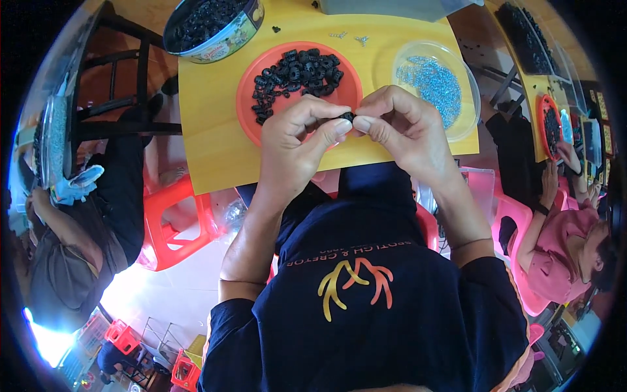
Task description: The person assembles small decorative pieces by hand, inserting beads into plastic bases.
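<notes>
Both hands (349,134) pinching small black part (347,117)

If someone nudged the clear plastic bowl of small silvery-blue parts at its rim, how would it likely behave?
The clear bowl looks thin-walled, so it probably flexes a little and slides easily on the smooth yellow board. It sits near the board's right edge, so a rightward push might tip it off. The silvery-blue parts inside would likely scatter.

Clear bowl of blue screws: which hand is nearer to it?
Right. The right hand lies beside the clear bowl of blue screws, overlapping its near-left rim; the left hand sits over the orange plate.
</notes>
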The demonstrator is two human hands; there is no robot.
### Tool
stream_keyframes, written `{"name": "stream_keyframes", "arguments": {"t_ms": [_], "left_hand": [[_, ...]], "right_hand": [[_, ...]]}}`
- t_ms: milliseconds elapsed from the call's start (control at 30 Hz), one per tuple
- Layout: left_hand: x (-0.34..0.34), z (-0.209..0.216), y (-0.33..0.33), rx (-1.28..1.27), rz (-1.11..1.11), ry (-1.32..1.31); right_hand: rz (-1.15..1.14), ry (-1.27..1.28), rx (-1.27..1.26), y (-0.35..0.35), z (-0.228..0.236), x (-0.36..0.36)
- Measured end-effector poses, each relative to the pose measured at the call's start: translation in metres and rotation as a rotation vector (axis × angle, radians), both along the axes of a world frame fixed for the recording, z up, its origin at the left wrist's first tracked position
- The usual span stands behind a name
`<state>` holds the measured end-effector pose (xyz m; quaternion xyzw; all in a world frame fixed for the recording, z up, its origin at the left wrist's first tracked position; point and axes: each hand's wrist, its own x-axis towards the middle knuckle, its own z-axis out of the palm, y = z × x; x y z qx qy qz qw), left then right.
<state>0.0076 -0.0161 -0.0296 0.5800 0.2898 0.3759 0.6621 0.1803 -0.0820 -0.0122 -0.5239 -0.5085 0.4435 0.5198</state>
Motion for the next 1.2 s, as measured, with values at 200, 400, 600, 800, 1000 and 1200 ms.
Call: {"name": "stream_keyframes", "arguments": {"t_ms": [200, 400, 600, 800, 1000, 1200], "left_hand": [[0.001, -0.002, 0.001, 0.188, 0.017, 0.02], [0.0, -0.014, 0.008, -0.229, -0.099, -0.234], [0.004, -0.01, 0.006, -0.306, -0.124, -0.333], [0.004, -0.006, 0.006, -0.243, -0.131, -0.302], [0.004, -0.006, 0.008, -0.251, -0.139, -0.256], [0.007, -0.01, 0.007, -0.229, -0.126, -0.25]], "right_hand": [[0.059, 0.321, -0.128, 0.001, 0.003, 0.005], [0.004, -0.076, 0.224, -0.002, -0.001, -0.006], [-0.039, 0.327, 0.177, -0.004, -0.006, -0.011], [-0.052, 0.356, 0.209, -0.005, -0.01, -0.012], [-0.077, 0.372, 0.245, -0.006, -0.004, -0.015], [-0.126, 0.181, 0.281, -0.006, -0.009, -0.015]]}}
